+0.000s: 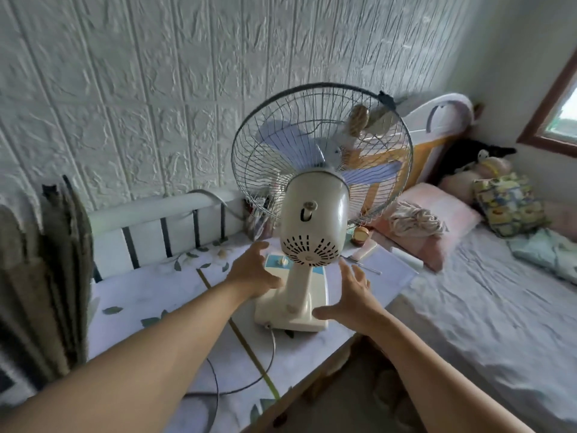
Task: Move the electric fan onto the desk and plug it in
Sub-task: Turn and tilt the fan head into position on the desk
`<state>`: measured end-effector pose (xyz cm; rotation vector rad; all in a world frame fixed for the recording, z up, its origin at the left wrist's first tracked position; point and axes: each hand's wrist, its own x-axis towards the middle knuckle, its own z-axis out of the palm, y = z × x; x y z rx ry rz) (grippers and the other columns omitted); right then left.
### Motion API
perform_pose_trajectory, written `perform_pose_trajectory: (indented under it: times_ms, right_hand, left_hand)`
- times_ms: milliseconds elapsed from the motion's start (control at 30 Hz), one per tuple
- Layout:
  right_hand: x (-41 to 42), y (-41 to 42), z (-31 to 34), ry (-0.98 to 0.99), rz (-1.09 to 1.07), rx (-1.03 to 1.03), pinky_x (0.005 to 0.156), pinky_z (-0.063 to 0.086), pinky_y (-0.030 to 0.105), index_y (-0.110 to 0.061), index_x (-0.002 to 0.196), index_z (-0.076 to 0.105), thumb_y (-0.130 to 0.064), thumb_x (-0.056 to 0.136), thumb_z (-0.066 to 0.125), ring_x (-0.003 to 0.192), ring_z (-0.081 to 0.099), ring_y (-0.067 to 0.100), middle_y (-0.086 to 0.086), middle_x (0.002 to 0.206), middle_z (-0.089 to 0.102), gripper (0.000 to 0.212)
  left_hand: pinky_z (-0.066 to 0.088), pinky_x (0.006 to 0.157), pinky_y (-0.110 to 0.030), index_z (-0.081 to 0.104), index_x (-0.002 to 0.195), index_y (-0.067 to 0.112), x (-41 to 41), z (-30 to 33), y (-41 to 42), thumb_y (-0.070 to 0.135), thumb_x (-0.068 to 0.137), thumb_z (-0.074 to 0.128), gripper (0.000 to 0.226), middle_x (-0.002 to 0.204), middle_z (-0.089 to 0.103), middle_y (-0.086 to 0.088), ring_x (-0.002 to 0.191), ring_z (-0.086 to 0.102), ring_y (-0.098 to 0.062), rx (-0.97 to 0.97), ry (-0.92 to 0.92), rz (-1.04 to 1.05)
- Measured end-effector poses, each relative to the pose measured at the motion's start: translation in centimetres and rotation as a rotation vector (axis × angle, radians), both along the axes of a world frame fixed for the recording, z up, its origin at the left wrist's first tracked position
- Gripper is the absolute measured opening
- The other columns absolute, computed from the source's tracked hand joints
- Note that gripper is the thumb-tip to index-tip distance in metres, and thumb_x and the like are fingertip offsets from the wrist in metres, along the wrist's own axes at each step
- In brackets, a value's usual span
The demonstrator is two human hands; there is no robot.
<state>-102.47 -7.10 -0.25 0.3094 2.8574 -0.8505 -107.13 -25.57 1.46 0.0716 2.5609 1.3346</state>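
Observation:
A cream electric fan (313, 226) with pale blue blades and a wire cage stands upright on the desk (162, 295), its back toward me. Its grey cord (268, 354) runs from the base down across the desk top toward me; the plug is out of sight. My left hand (254, 273) is at the left side of the fan's base, fingers spread, touching or very near it. My right hand (352, 295) is at the right side of the base, fingers apart, thumb near the base's rear corner. Neither hand grips anything.
The desk carries a floral cloth and a metal rail (162, 220) along the textured wall. Small items (362, 245) lie behind the fan. A bed (484, 301) with pillows and soft toys stands to the right. Folded cardboard (53, 276) leans at the left.

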Motion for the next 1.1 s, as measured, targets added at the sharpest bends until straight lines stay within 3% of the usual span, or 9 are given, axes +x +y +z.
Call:
perform_pose_trajectory:
  times_ms: [200, 367, 467, 567, 667, 733, 833, 967, 1100]
  right_hand:
    - [1.7, -2.4, 5.2, 0.189, -0.088, -0.256, 0.117, 0.014, 0.048, -0.028, 0.151, 0.004, -0.022, 0.069, 0.082, 0.146, 0.005, 0.023, 0.003, 0.156, 0.011, 0.114]
    - [1.0, -5.4, 7.9, 0.322, -0.267, -0.343, 0.115, 0.025, 0.042, -0.025, 0.149, 0.015, -0.031, 0.055, 0.087, 0.136, 0.024, 0.026, 0.005, 0.144, 0.024, 0.119]
    - [0.1, -7.3, 8.6, 0.348, -0.404, -0.326, 0.109, 0.036, 0.042, -0.027, 0.144, 0.021, -0.042, 0.049, 0.086, 0.126, 0.035, 0.027, 0.007, 0.134, 0.035, 0.116]
    - [-0.7, -9.0, 8.8, 0.391, -0.542, -0.287, 0.102, 0.042, 0.039, -0.025, 0.134, 0.030, -0.042, 0.053, 0.087, 0.111, 0.044, 0.026, 0.008, 0.120, 0.042, 0.101]
    - [-1.7, -10.6, 8.5, 0.441, -0.642, -0.269, 0.097, 0.049, 0.045, -0.030, 0.137, 0.026, -0.055, 0.037, 0.083, 0.107, 0.052, 0.028, 0.008, 0.120, 0.048, 0.118]
    - [-2.1, -11.3, 8.5, 0.436, -0.693, -0.223, 0.096, 0.049, 0.044, -0.032, 0.140, 0.023, -0.055, 0.039, 0.085, 0.112, 0.053, 0.029, 0.007, 0.123, 0.049, 0.121]
    - [-2.6, -11.4, 8.5, 0.463, -0.735, -0.144, 0.091, 0.048, 0.036, -0.027, 0.141, 0.027, -0.047, 0.052, 0.086, 0.110, 0.052, 0.026, 0.006, 0.123, 0.050, 0.108]
    - [-2.7, -11.1, 8.3, 0.509, -0.720, -0.106, 0.074, 0.039, 0.027, -0.025, 0.132, 0.037, -0.042, 0.056, 0.081, 0.093, 0.046, 0.019, 0.003, 0.114, 0.053, 0.089]
    - [-2.8, -11.0, 8.1, 0.531, -0.723, -0.089, 0.075, 0.041, 0.027, -0.026, 0.133, 0.037, -0.041, 0.055, 0.081, 0.093, 0.048, 0.018, -0.002, 0.103, 0.050, 0.091]
  left_hand:
    - [0.042, 0.083, -0.024, 0.033, 0.144, 0.018, -0.2, 2.5, -1.6, 0.005, 0.074, 0.076, 0.084, 0.143, 0.047, -0.011, 0.125, 0.051, -0.024, 0.074, -0.003, -0.042]
    - [0.046, 0.093, -0.031, 0.039, 0.141, 0.013, -1.4, 3.8, -2.8, -0.001, 0.073, 0.075, 0.078, 0.138, 0.051, -0.012, 0.122, 0.052, -0.027, 0.160, -0.004, -0.132]
    - [0.047, 0.089, -0.029, 0.042, 0.138, 0.012, -2.4, 3.7, -3.8, -0.002, 0.074, 0.073, 0.073, 0.135, 0.053, -0.013, 0.121, 0.054, -0.026, 0.163, 0.014, -0.200]
    - [0.048, 0.096, -0.034, 0.041, 0.138, 0.015, -3.7, 3.2, -4.3, -0.002, 0.076, 0.071, 0.071, 0.134, 0.053, -0.012, 0.121, 0.053, -0.026, 0.187, -0.013, -0.255]
    - [0.049, 0.095, -0.036, 0.043, 0.135, 0.015, -4.8, 2.4, -4.6, -0.006, 0.076, 0.067, 0.067, 0.131, 0.054, -0.012, 0.120, 0.053, -0.027, 0.227, -0.041, -0.289]
    - [0.049, 0.097, -0.042, 0.047, 0.131, 0.013, -5.6, 1.7, -4.4, -0.010, 0.075, 0.066, 0.064, 0.130, 0.054, -0.014, 0.119, 0.054, -0.031, 0.253, -0.051, -0.311]
    - [0.045, 0.102, -0.048, 0.049, 0.129, 0.007, -6.8, 0.7, -3.5, -0.011, 0.076, 0.065, 0.058, 0.130, 0.055, -0.019, 0.120, 0.056, -0.035, 0.266, -0.040, -0.348]
    - [0.048, 0.096, -0.040, 0.052, 0.130, 0.008, -7.7, 0.0, -2.2, -0.006, 0.081, 0.061, 0.051, 0.131, 0.058, -0.014, 0.120, 0.057, -0.031, 0.285, -0.058, -0.314]
    - [0.047, 0.095, -0.034, 0.052, 0.129, 0.004, -8.6, -0.9, -0.9, -0.002, 0.085, 0.059, 0.046, 0.130, 0.059, -0.015, 0.119, 0.058, -0.028, 0.276, -0.024, -0.326]
